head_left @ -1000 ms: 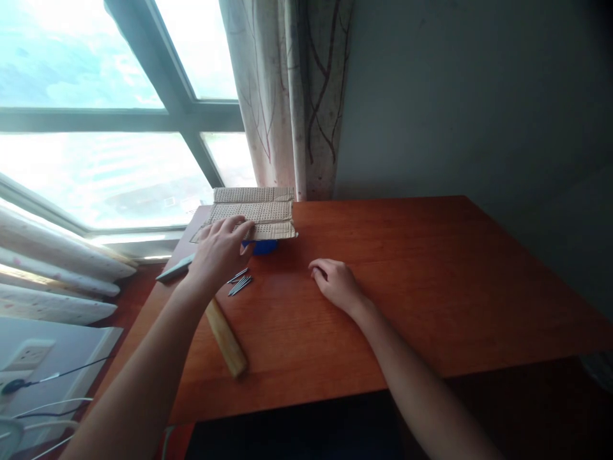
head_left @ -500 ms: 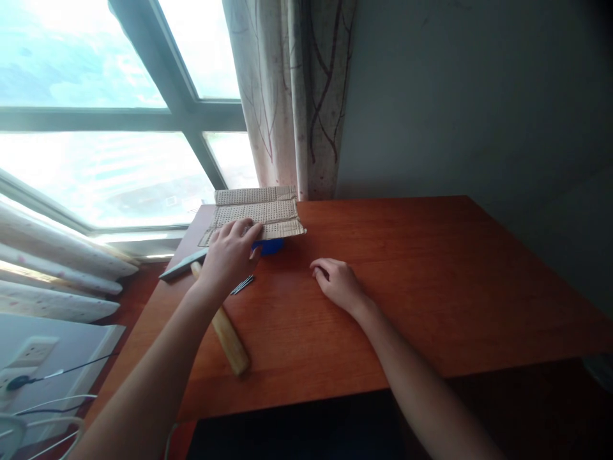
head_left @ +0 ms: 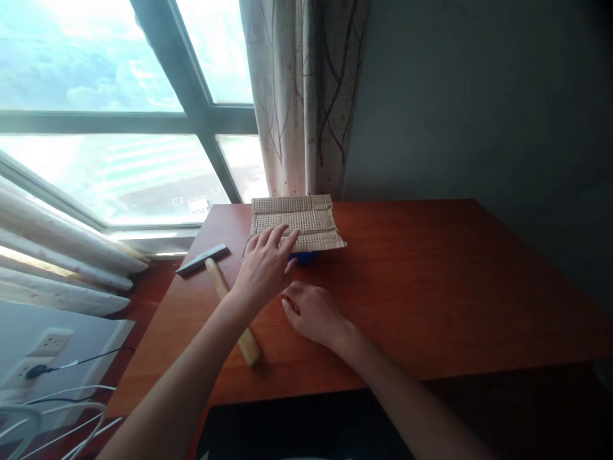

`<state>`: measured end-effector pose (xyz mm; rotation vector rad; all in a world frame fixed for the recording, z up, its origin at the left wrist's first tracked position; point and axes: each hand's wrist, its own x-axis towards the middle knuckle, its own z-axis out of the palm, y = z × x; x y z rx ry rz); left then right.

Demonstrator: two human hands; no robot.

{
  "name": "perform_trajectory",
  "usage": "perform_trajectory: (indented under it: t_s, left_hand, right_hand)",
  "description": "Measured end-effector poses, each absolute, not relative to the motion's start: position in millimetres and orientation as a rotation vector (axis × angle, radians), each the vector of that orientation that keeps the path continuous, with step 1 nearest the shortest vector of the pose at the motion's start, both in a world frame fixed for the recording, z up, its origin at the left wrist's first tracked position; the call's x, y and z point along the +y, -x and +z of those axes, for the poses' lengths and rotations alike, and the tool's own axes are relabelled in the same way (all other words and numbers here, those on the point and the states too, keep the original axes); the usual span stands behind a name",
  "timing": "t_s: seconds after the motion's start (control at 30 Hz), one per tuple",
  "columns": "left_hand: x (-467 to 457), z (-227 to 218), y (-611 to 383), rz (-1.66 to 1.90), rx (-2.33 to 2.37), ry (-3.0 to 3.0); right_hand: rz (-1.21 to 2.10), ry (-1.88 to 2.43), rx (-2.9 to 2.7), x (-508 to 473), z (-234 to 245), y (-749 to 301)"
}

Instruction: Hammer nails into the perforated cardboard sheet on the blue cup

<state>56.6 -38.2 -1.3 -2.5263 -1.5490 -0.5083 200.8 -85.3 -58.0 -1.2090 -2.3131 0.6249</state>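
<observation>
A sheet of corrugated cardboard (head_left: 297,220) dotted with rows of small holes lies raised at the far side of the table, with a blue thing (head_left: 306,257) partly showing beneath its front edge. My left hand (head_left: 268,265) is over the sheet's near left corner, fingers spread; whether they touch it I cannot tell. Just below it, my right hand (head_left: 313,313) rests low over the tabletop, fingers curled, and their tips and anything in them are hidden. To the left lies a hammer (head_left: 218,279) with a pale wooden handle, partly behind my left forearm.
The reddish-brown wooden table (head_left: 431,275) extends to the right. A window (head_left: 119,179) and patterned curtains (head_left: 287,96) stand behind and to the left. Cables and a plug (head_left: 38,370) hang by the wall socket at lower left. A dark surface (head_left: 306,425) sits at the near edge.
The cardboard has shifted right along with my left hand. My right hand has moved left and nearer to me. The thin metal nails seen before are now hidden from view.
</observation>
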Motion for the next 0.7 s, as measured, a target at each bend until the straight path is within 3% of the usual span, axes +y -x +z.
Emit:
perform_trajectory:
  t_s: [0.27,0.47,0.7]
  left_hand:
    - [-61,5,21,-1.225,-1.921,2.105]
    - [-71,-29,72,-1.237,-2.411,1.707]
    - [-87,-29,72,-1.500,-2.360,1.413]
  right_hand:
    - [0.728,1.304,-2.349,-114,-45,-148]
    - [0.663,1.361,-2.398,-123,-53,-92]
    - [0.931,1.390,-2.313,-99,-36,-87]
